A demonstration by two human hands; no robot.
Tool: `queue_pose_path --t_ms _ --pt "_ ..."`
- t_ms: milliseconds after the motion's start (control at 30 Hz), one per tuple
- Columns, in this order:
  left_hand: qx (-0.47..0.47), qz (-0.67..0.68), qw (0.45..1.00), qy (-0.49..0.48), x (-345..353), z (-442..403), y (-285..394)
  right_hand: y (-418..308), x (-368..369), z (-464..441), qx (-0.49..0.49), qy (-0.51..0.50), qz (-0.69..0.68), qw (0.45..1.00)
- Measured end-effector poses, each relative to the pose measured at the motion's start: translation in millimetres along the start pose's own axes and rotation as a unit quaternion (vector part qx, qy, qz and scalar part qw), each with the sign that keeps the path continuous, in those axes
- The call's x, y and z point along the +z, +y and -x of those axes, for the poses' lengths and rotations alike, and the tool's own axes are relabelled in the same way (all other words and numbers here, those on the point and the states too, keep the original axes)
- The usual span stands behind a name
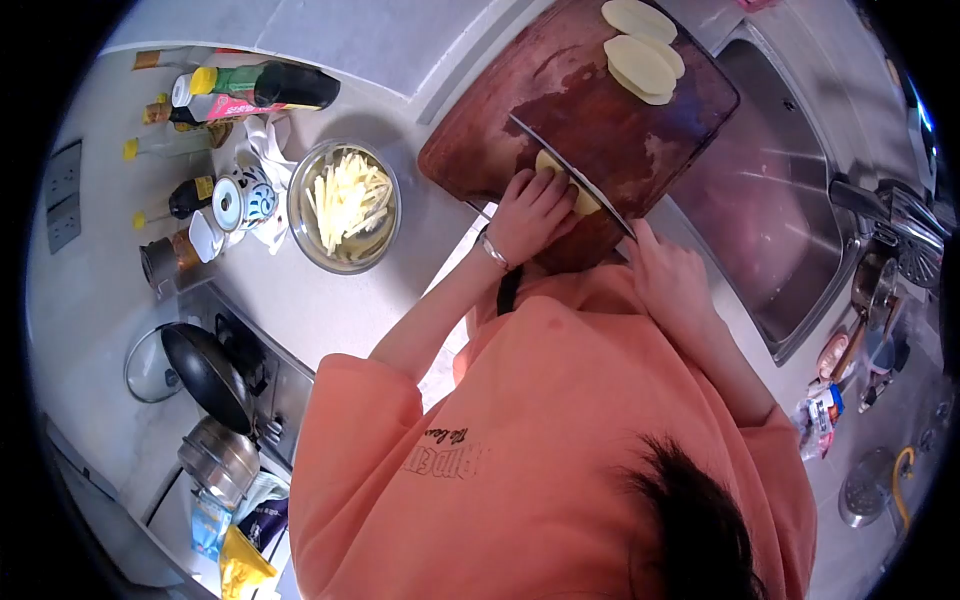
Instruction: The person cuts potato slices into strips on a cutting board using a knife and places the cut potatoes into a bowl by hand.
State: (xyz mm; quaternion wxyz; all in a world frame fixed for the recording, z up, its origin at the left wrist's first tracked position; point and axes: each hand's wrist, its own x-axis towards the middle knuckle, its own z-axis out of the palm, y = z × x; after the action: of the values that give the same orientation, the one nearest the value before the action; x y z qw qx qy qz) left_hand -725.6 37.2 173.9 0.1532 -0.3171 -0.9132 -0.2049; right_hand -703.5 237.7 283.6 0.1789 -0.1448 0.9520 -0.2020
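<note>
A knife (566, 165) lies across a pale potato piece (584, 201) near the lower edge of a reddish-brown cutting board (520, 80). My right hand (668, 272) is wrapped round the knife's handle. On the potato, left of the blade, my left hand (537, 212) presses with its fingers together. Large potato slices (643, 68) lie at the board's far right corner. Left of the board, a glass bowl (393, 240) holds pale potato strips (350, 200).
A sink (775, 200) with a faucet (868, 205) adjoins the board's right side. Bottles (250, 85) and a patterned jar (250, 197) stand beyond the bowl at the left. A black wok (208, 375) and a steel pot (218, 460) are at lower left.
</note>
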Motion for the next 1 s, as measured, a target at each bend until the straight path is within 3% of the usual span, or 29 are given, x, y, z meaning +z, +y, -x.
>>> queue_pose_path --t_ms 233,333,633,1000 --pt "0.0 0.019 1.0 0.009 0.9 0.0 -1.7 -7.6 -3.6 -4.3 0.017 -0.055 0.014 0.998" --pt "-0.001 0.02 1.0 0.014 1.9 -0.4 -1.5 -3.6 15.4 -19.9 0.031 -0.046 0.044 0.998" --pt "-0.009 0.027 0.999 0.019 3.7 4.7 -3.8 4.8 16.2 -16.6 0.017 0.053 -0.046 0.997" --pt "-0.001 0.03 0.999 0.028 -0.3 2.9 -2.1 -10.7 3.6 -0.4 0.004 -0.023 0.043 0.999"
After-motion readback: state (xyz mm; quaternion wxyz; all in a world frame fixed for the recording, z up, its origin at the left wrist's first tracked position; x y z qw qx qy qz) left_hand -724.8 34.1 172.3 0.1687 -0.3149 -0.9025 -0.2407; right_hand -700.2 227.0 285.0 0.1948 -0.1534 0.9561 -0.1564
